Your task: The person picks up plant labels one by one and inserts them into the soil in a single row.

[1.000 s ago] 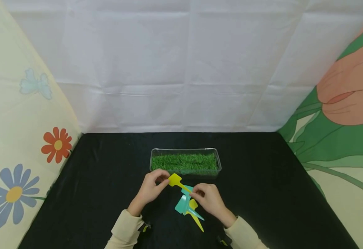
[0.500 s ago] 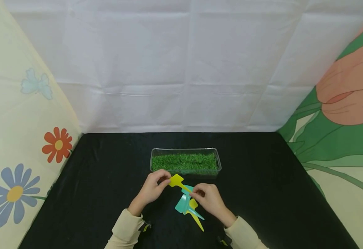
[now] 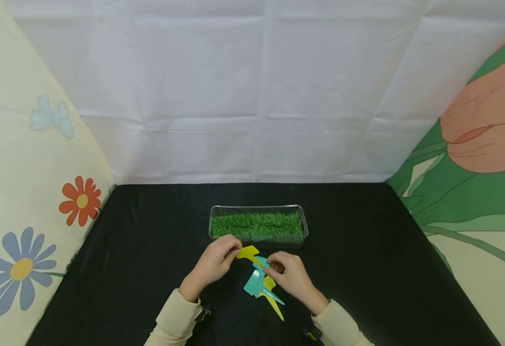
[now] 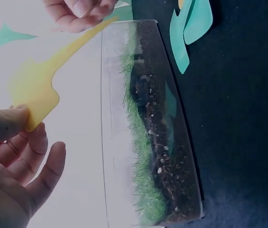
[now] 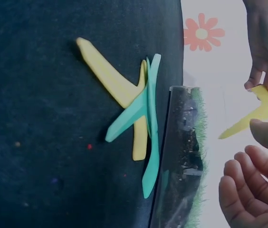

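A yellow T-shaped plant label hangs in the air in front of the grass tray, its pointed stem toward my right hand. My left hand pinches its broad head between thumb and fingers, plainly so in the left wrist view. Close to the stem's tip is my right hand; the right wrist view shows its thumb and loosely bent fingers apart, gripping nothing. Below the hands, two teal plant labels and another yellow label lie overlapping on the black cloth.
Behind the hands stands a clear plastic tray with green grass and dark soil. Black cloth covers the table. A white backdrop rises behind it, with flower-patterned cloths at both sides.
The held yellow label has turned, its head now looking narrower, and shifted slightly right with my left hand. My right fingers have come slightly up from the stem. The lying labels stay put.
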Tool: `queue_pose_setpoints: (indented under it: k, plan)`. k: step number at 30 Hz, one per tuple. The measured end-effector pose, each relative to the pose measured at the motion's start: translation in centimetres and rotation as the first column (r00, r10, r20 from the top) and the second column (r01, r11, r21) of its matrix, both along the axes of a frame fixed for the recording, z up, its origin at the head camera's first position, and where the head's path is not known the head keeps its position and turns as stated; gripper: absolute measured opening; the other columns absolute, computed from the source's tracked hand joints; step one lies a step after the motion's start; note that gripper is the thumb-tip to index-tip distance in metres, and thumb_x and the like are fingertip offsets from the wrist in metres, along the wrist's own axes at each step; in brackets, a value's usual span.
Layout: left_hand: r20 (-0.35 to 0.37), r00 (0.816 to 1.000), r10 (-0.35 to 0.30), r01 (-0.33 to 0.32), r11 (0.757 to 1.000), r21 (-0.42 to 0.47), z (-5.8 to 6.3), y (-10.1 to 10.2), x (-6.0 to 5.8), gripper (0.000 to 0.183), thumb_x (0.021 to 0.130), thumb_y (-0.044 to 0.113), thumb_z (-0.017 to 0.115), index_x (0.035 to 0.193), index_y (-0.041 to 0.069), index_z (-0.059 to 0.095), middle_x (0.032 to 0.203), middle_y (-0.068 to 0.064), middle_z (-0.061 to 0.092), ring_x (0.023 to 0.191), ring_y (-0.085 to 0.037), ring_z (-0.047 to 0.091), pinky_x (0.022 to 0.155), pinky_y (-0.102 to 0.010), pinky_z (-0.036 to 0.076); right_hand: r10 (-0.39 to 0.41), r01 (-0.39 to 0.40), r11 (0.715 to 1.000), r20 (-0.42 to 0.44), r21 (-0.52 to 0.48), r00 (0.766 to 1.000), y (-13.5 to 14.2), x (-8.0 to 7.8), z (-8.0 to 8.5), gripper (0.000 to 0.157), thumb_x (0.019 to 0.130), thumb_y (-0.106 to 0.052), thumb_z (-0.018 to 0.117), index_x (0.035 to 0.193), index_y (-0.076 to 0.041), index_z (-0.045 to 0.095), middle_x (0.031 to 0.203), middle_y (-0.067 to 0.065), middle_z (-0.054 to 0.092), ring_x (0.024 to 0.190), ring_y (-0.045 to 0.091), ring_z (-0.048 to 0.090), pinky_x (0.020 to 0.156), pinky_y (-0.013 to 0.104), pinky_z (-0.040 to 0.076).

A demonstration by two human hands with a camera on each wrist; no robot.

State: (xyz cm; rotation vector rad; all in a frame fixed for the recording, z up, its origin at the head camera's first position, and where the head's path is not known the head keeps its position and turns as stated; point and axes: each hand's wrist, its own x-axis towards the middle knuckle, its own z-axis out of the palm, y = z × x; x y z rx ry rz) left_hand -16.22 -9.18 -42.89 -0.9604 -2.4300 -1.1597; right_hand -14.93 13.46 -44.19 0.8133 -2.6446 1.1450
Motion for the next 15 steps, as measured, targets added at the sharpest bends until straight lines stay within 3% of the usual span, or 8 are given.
queue_pose_setpoints:
  k: [7, 15]
  plan:
    - [-0.069, 0.997, 0.024, -0.031, 0.995, -0.096, 0.2, 0.3, 0.1, 0.01, 0.085, -0.001, 0.06, 0.089, 0.008, 0.057, 0.083, -0.002, 0.057, 0.074, -0.013, 0.051, 0.069, -0.027, 0.047, 0.04, -0.049, 0.994, -0.095, -0.096, 0.995, -0.5, -0.3, 1.0, 0.019, 0.074, 0.0, 0.072, 0.091, 0.0, 0.064, 0.078, 0.007, 0.061, 0.064, 0.007, 0.056, 0.056, 0.023, 0.049]
    - [-0.136, 0.99, 0.033, -0.05, 0.991, -0.127, 0.0, 0.8, 0.0, 0.012, 0.083, -0.002, 0.062, 0.087, 0.009, 0.057, 0.081, 0.0, 0.057, 0.071, -0.012, 0.051, 0.065, -0.024, 0.046, 0.072, -0.101, 0.981, -0.174, -0.164, 0.982, -1.7, -0.8, 2.2, 0.021, 0.074, 0.005, 0.071, 0.092, -0.002, 0.065, 0.081, 0.005, 0.062, 0.069, 0.012, 0.059, 0.059, 0.024, 0.051]
